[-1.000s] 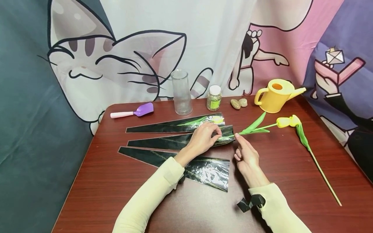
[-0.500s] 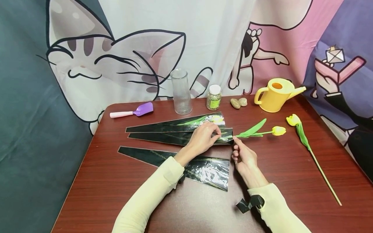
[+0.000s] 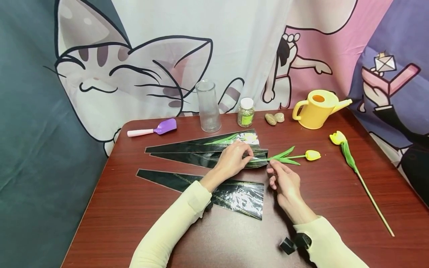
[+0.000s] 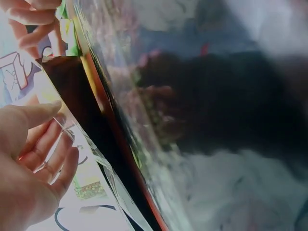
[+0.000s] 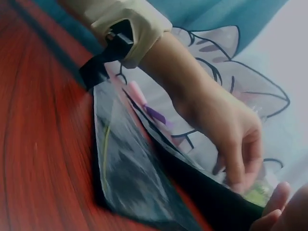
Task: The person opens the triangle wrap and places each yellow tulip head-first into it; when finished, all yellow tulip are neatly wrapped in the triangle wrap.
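A yellow tulip [image 3: 313, 155] with green leaves points its bloom to the right, its stem running into the wide mouth of the middle black-backed flower sleeve [image 3: 186, 159]. My left hand [image 3: 233, 158] pinches the clear film at that sleeve's upper edge; the left wrist view shows the film between thumb and fingers. At the mouth, my right hand [image 3: 285, 182] pinches the stem near the leaves. Another sleeve [image 3: 174, 147] just behind encloses a second tulip [image 3: 222, 140]. Nearest me lies a flat third sleeve [image 3: 239, 199], partly under the left forearm.
A third tulip [image 3: 360, 178] lies at right. Along the back stand a purple scoop [image 3: 164, 127] lying flat, a glass vase [image 3: 208, 108], a white-capped jar [image 3: 246, 113], two stones [image 3: 274, 118] and a yellow watering can [image 3: 316, 109]. A printed curtain [image 3: 151, 74] hangs behind the table.
The held tulip has slid left, deeper into the middle sleeve, its bloom moving away from the loose tulip. My right hand has shifted its grip along the stem; the left stays put.
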The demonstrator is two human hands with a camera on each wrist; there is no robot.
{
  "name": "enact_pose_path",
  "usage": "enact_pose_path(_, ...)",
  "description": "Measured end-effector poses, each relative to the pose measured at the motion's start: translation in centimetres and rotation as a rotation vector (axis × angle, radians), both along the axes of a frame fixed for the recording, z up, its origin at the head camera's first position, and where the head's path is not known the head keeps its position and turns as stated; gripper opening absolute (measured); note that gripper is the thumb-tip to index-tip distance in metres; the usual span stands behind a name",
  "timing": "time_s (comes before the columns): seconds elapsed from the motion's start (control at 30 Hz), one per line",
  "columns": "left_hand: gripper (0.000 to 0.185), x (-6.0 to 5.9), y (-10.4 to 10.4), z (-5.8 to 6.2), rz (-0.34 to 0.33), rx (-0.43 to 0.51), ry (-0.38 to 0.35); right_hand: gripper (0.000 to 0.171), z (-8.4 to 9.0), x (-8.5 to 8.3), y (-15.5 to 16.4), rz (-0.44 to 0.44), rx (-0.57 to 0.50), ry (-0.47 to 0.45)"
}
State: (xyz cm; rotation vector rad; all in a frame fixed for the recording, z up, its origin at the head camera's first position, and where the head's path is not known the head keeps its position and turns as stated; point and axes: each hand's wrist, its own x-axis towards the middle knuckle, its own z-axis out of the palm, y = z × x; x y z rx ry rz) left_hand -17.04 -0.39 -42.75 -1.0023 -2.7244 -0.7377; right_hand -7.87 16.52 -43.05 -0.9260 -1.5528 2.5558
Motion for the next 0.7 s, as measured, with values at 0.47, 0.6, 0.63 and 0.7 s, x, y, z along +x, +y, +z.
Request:
enact_pose_path(0.47,0.006,0.0,-0.2,0.1,-0.004,0.004,-0.034,0.013,3.2,-2.9,10.5,0.35,1.392,0.458)
enact_pose_path(0.6,0.004,0.0,-0.2,0.1,-0.006,0.001,-0.035,0.013,2.6,-3.9,12.9,0.443,1.625,0.596)
enact_pose_path(0.63,0.004,0.0,-0.2,0.1,-0.005,0.001,-0.035,0.014,2.4,-4.1,13.3,0.474,1.652,0.636)
enact_pose_path(0.7,0.004,0.0,-0.2,0.2,-0.004,0.004,-0.036,0.016,2.1,-4.5,13.9,0.53,1.687,0.691)
